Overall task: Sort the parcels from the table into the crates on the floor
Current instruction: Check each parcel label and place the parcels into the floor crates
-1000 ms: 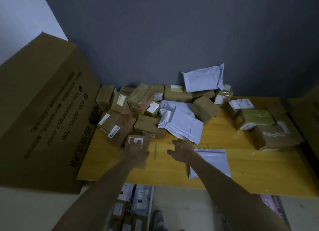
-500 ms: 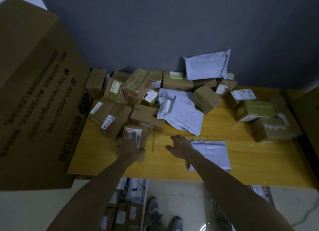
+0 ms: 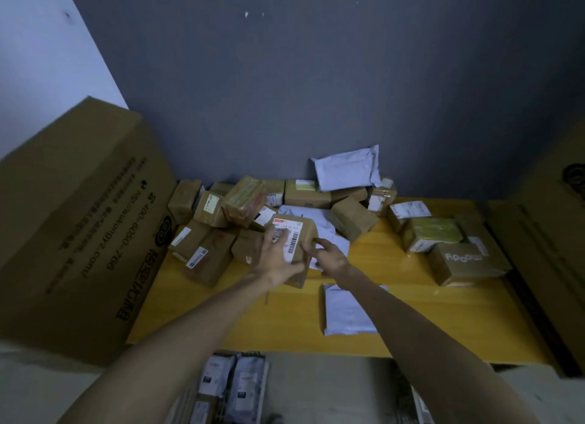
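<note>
Held above surface centre: labelled cardboard parcel, left hand fingers curled over label, right hand fingers pinching its edge.

Scene was dim and bluish; the table was brightest; frame edges bowed, large carton blurred.

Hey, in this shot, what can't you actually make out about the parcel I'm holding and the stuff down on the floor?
- Head view, held box: label print is too small and blurred to read, and the left hand covers part of it.
- Head view, floor parcels: cut off by the bottom edge and crossed by the forearms; what holds them cannot be told.
- Head view, white mailer: far end is hidden under the right forearm.
</note>
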